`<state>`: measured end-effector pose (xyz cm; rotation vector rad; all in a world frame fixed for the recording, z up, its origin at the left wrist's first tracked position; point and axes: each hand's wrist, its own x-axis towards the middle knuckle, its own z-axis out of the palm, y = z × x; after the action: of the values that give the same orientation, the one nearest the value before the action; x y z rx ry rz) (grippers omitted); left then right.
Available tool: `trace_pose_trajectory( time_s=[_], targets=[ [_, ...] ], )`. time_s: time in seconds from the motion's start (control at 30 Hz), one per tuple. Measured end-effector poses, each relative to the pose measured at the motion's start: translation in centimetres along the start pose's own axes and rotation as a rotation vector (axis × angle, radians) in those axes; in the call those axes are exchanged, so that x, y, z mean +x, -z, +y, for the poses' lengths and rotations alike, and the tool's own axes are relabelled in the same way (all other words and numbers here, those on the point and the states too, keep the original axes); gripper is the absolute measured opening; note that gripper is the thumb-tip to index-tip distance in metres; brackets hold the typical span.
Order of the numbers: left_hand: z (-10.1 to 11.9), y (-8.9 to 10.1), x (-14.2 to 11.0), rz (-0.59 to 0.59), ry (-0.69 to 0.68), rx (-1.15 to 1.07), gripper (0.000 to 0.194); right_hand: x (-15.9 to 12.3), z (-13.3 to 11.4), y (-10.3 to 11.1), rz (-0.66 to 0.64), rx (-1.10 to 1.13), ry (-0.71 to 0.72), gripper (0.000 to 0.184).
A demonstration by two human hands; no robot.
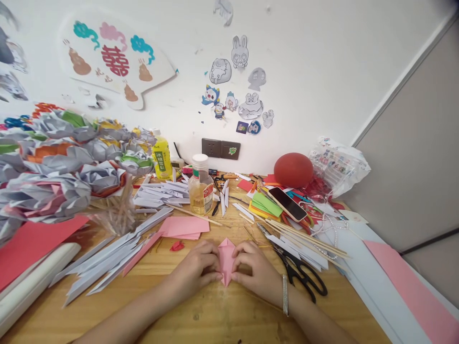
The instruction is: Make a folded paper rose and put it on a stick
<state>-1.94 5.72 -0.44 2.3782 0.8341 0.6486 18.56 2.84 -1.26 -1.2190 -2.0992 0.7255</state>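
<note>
A small folded pink paper piece (226,260) lies on the wooden table (215,315) in front of me. My left hand (198,268) presses on its left side with curled fingers. My right hand (255,271), a bracelet on its wrist, pinches the right side. Both hands touch the paper and nearly meet over it. Part of the paper is hidden under the fingers.
Black scissors (301,272) lie just right of my right hand, beside wooden sticks (304,236) and a phone (287,204). Folded white strips (103,260), pink sheets (183,226), a glue bottle (201,188), paper flowers (53,162) and a red ball (293,169) crowd the table.
</note>
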Motion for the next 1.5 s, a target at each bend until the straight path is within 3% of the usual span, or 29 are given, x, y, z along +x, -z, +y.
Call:
trace_pose_trajectory(
  time_s=[0.17,0.37,1.17,1.5],
  targets=[
    [0.6,-0.4,0.0,0.024,0.107,0.079,0.021,-0.1,-0.5,-0.8,0.080,-0.044,-0.018,0.015],
    [1.0,-0.9,0.1,0.024,0.142,0.133,0.019,-0.3,-0.7,-1.4,0.142,-0.071,-0.038,0.020],
    [1.3,-1.6,0.6,0.069,0.210,0.197,0.014,-1.3,-1.1,-2.7,0.166,-0.300,-0.052,0.015],
    [1.2,-1.4,0.8,0.045,0.236,0.191,0.014,-1.2,-1.6,-2.4,0.161,-0.233,-0.107,0.035]
  ],
)
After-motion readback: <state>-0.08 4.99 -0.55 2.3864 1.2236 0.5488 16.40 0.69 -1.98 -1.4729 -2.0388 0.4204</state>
